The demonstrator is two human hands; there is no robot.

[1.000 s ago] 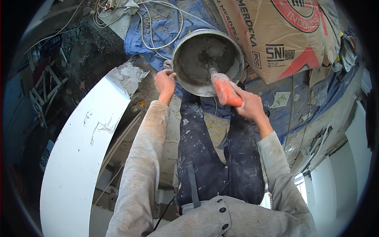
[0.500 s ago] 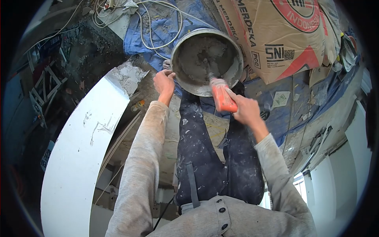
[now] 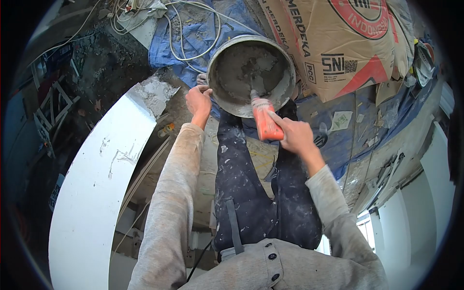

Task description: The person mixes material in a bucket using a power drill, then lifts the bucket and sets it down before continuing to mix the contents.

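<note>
A round bucket (image 3: 293, 72) stands between my feet, with wet grey cement mix (image 3: 263, 62) inside, wet patches and lumps showing on its surface. My right hand (image 3: 298, 137) is wrapped around an orange-red power drill (image 3: 267, 122). The drill tilts over the bucket's near rim, and its metal shaft (image 3: 254, 94) points down into the mix; the lower end is hidden there. At the bucket's left side, my left hand (image 3: 198, 100) is closed with its fingertips on the rim.
Paper cement sacks (image 3: 333, 53) stand close on the right of the bucket. A blue tarp (image 3: 166, 46) with a loose pale cable (image 3: 182, 38) lies behind it. On the left a curved white panel (image 3: 92, 193) has a broken, rubble-covered end.
The drill has shifted slightly left and toward me, showing more of its shaft. My left hand stays at the rim. The whole view has moved a little.
</note>
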